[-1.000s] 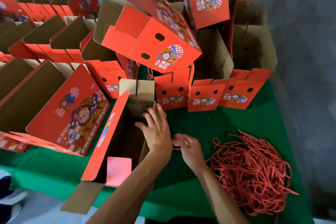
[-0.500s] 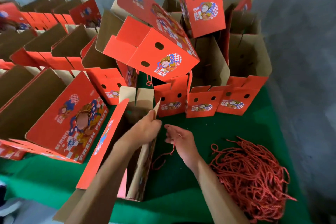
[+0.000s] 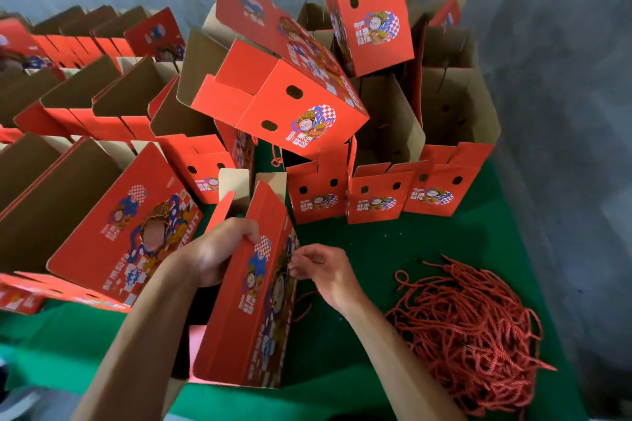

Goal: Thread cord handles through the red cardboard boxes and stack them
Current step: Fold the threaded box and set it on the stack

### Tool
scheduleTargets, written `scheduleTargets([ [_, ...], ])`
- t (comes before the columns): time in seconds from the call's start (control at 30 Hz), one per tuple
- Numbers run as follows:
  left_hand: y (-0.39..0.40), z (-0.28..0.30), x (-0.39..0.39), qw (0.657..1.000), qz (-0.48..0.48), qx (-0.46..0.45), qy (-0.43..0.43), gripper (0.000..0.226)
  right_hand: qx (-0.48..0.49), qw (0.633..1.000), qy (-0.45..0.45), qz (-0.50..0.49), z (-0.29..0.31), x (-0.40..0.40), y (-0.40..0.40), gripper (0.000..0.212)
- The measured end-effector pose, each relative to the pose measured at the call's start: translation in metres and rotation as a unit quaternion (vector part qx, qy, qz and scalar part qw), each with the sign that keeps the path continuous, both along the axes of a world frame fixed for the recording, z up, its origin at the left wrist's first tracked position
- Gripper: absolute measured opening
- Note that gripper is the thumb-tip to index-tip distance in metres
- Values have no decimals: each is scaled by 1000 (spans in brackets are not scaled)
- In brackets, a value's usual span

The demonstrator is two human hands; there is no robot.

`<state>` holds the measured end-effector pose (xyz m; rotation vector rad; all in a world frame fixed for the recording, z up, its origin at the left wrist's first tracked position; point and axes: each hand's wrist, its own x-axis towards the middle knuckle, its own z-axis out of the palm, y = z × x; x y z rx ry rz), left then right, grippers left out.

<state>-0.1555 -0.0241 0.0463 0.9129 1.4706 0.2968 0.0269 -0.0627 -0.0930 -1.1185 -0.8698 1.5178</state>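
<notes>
Green felt table (image 3: 427,249); L hand (image 3: 219,249) grip clamps glossy red box (image 3: 253,301), R hand (image 3: 325,273) pinches twisted cord (image 3: 304,304)

Red box (image 3: 253,287), blue-and-white checker print, cartoon figure on side. Brown cardboard inside open boxes (image 3: 51,202). Green desk (image 3: 393,249). Red cords (image 3: 472,328), faint white fleck. Grey wall (image 3: 564,79).
</notes>
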Motion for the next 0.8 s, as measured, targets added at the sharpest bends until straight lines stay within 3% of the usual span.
scheduleTargets([
  [0.47, -22, 8, 34, 991, -130, -6, -26, 34, 21, 998, -45, -28, 8, 29, -29, 10],
  [0.63, -18, 5, 64, 972, -227, -55, -31, 41, 19, 996, -70, -51, 7, 43, -42, 28],
  [0.8, -17, -4, 90, 971, -231, -55, -11, 34, -4, 990, -108, -95, 3, 44, -47, 27],
])
